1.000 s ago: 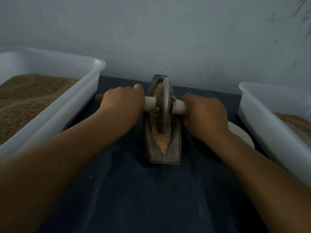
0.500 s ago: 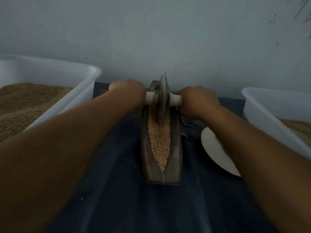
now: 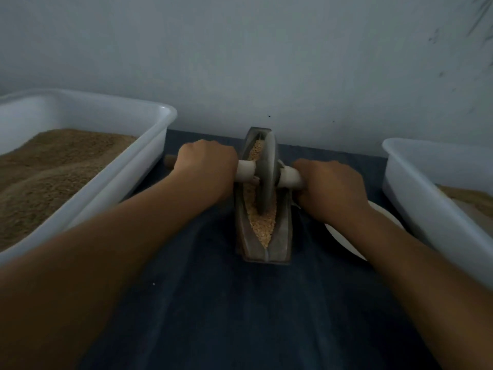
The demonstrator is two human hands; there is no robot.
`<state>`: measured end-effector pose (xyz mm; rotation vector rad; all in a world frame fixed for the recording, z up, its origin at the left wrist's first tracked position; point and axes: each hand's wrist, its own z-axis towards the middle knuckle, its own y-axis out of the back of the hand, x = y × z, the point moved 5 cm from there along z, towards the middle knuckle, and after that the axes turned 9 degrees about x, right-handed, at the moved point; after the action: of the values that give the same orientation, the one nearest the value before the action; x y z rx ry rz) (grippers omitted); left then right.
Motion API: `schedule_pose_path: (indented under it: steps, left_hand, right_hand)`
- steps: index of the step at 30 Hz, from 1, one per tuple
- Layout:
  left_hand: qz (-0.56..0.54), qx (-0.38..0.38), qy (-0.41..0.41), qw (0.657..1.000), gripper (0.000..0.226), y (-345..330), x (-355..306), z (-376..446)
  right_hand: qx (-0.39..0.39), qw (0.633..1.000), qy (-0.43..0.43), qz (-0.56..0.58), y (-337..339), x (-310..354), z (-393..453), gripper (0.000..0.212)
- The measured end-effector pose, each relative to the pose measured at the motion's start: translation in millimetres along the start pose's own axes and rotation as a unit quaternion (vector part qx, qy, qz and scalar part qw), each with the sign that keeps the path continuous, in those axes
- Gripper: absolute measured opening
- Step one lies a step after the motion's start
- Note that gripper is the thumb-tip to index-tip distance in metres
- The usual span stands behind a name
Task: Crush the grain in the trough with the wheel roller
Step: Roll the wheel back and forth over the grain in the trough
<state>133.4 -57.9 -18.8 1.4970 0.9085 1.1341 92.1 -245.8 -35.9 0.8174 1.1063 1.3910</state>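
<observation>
Nearest us, our two bare forearms reached in from 7 and 5 o'clock over the dark blue cloth [image 3: 213,303] that covered the table.

At the centre sat the trough [image 3: 280,244], a narrow boat-shaped grey vessel running from 6 toward 12 o'clock, its near end blunt and its far end close to the wall. The grain [image 3: 262,227] lay pale and coarse along its groove, showing at the near end and again at the far end past the wheel.

The wheel [image 3: 265,172] stood upright on its edge in the groove, about midway along the trough, its rim down in the grain. A pale axle [image 3: 245,170] passed through it crosswise, from 9 to 3 o'clock.

Our left hand [image 3: 206,169] was curled round the axle at 9 o'clock of the wheel, a closed grip, with the brown end of the axle poking out past the knuckles. Our right hand [image 3: 330,186] was wrapped round the axle at 3 o'clock in the same closed grip.

Under our right wrist lay part of a white plate [image 3: 346,239]. At 9 o'clock stood a white tub [image 3: 149,156] heaped with brown meal [image 3: 53,166]; at 3 o'clock a second white tub [image 3: 426,198] held a little of the same. At 12 o'clock rose the grey wall [image 3: 266,62].
</observation>
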Motion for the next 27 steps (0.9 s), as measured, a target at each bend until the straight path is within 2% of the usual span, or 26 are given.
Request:
schedule_pose_path:
  steps: [8, 14, 23, 27]
  left_hand:
    - [0.044, -0.036, -0.007, 0.998, 0.041, -3, 5, -50]
    - [0.028, -0.039, 0.001, 0.999, 0.043, -7, 5, -37]
    - [-0.068, -0.055, -0.001, 0.996, 0.036, 2, 2, 36]
    - [-0.081, -0.039, 0.004, 0.996, 0.036, 8, 3, 55]
  right_hand:
    - [-0.064, 0.997, 0.051, -0.009, 29, 18, -40, 0.018]
    - [-0.074, 0.996, 0.044, -0.013, 17, 13, -28, 0.018]
    - [-0.008, 0.999, -0.037, -0.017, -18, -15, 33, 0.029]
    - [0.082, 0.995, -0.059, -0.004, -23, -23, 60, 0.035]
